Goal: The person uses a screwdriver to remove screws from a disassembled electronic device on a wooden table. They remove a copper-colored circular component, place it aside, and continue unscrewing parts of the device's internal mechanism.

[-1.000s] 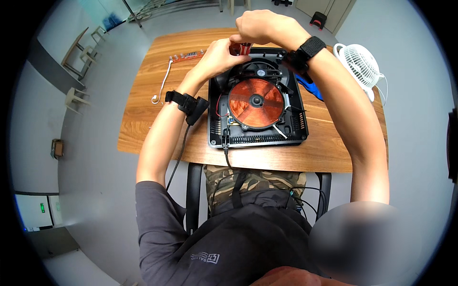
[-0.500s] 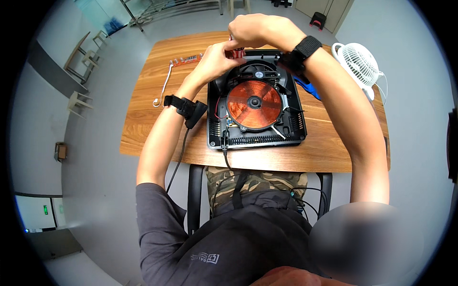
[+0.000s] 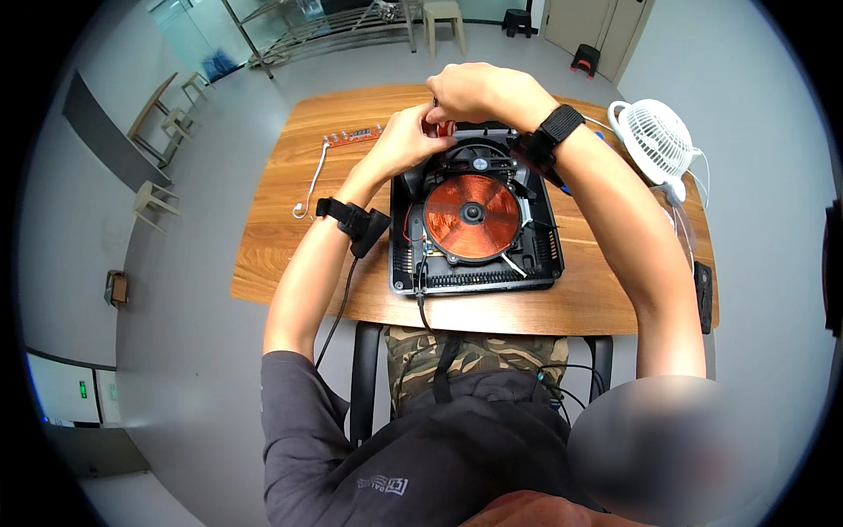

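Note:
An opened black induction cooker housing (image 3: 549,263) lies on the wooden table, with a round copper coil (image 3: 448,220) in it and a black cooling fan (image 3: 479,164) behind the coil. Over the housing's far edge, left of its middle, my right hand (image 3: 479,90) is closed from above on what looks like a red-handled screwdriver (image 3: 446,129). Lower down, the fingers of my left hand (image 3: 406,140) pinch around the same tool. Its tip and whatever it touches are hidden behind my hands.
A narrow orange circuit board (image 3: 356,135) with a white cable (image 3: 312,180) lies at the table's far left. A white desk fan (image 3: 657,136) stands at the far right. A black cord (image 3: 421,312) runs off the near edge; a black item (image 3: 703,294) lies at the right edge.
The whole view has shifted, so table and hands sit lower in the picture. Both hands stay together on the red-handled tool at the housing's far edge.

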Tool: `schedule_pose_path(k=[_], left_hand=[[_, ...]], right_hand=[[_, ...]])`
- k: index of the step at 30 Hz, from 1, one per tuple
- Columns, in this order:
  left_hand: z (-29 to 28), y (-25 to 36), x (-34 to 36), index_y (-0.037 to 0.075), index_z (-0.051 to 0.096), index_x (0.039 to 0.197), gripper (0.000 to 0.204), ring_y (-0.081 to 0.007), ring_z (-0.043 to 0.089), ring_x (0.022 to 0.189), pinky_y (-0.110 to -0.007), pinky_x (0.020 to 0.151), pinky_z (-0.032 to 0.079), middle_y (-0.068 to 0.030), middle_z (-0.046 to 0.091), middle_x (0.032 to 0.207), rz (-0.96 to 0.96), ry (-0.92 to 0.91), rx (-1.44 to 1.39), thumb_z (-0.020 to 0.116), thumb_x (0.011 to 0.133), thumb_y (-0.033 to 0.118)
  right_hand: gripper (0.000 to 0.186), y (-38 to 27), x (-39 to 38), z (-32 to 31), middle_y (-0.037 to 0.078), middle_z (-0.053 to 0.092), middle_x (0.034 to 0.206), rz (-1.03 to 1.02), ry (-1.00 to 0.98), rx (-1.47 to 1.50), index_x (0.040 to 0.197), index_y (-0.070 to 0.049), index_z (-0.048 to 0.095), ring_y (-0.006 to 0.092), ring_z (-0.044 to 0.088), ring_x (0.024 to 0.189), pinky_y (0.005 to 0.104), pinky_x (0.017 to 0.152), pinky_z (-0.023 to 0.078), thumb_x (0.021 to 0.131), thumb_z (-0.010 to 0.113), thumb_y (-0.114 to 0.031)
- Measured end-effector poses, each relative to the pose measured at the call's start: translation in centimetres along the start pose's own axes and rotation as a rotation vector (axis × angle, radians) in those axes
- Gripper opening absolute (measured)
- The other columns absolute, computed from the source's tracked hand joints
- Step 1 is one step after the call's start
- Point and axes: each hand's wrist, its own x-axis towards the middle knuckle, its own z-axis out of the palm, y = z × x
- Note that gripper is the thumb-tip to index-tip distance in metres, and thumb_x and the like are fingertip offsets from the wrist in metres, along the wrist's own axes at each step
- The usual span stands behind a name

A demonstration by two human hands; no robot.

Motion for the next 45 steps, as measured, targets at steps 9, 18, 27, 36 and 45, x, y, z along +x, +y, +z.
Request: schedule_pose_path(k=[9, 18, 27, 36, 45], left_hand=[[-0.6, 0.4, -0.7, -0.002, 0.065, 0.104, 0.041, -0.0211, 0.068, 0.075, -0.034, 0.076, 0.054, -0.0126, 0.072, 0.084, 0.039, 0.158, -0.005, 0.085, 0.073, 0.015], [-0.4, 1.4, -0.6, 0.003, 0.069, 0.092, 0.023, -0.0121, 0.060, 0.074, -0.031, 0.072, 0.050, -0.0039, 0.068, 0.081, -0.020, 0.054, -0.030, 0.083, 0.076, 0.012], [-0.2, 0.2, -0.7, 0.001, 0.069, 0.096, 0.031, -0.0124, 0.060, 0.073, -0.031, 0.073, 0.051, -0.0048, 0.069, 0.083, -0.043, 0.159, -0.096, 0.085, 0.073, 0.014], [-0.2, 0.5, -0.7, 0.003, 0.072, 0.103, 0.030, -0.0146, 0.067, 0.078, -0.032, 0.076, 0.053, -0.0069, 0.073, 0.084, -0.015, 0.039, -0.076, 0.082, 0.077, 0.016], [-0.8, 0.2, -0.8, 0.003, 0.072, 0.101, 0.027, -0.0170, 0.070, 0.081, -0.036, 0.075, 0.053, -0.0105, 0.075, 0.089, 0.016, 0.023, -0.050, 0.079, 0.077, 0.015]], right_hand=[[0.046, -1.8, 0.1, -0.7, 0.020, 0.075, 0.100, 0.057, -0.006, -0.107, 0.119, -0.006, 0.071, 0.0353, 0.073, 0.094, 0.0432, 0.084, 0.059, 0.087, 0.065, -0.038], [0.040, -1.1, 1.1, -0.7, 0.018, 0.075, 0.091, 0.029, -0.030, -0.117, 0.094, -0.003, 0.077, 0.0350, 0.074, 0.089, 0.0422, 0.079, 0.059, 0.090, 0.067, -0.041], [0.054, -0.1, 0.6, 0.2, 0.024, 0.072, 0.099, -0.076, 0.010, -0.083, 0.113, 0.000, 0.065, 0.0401, 0.069, 0.097, 0.0469, 0.083, 0.057, 0.096, 0.058, -0.051], [0.064, -0.1, 1.4, 0.3, 0.023, 0.072, 0.080, 0.028, 0.008, -0.149, 0.086, 0.003, 0.074, 0.0416, 0.071, 0.080, 0.0477, 0.073, 0.058, 0.096, 0.058, -0.058], [0.043, 1.0, 1.7, 1.6, 0.021, 0.073, 0.088, -0.106, 0.045, -0.050, 0.111, 0.000, 0.066, 0.0425, 0.070, 0.084, 0.0452, 0.076, 0.057, 0.092, 0.070, -0.038]])
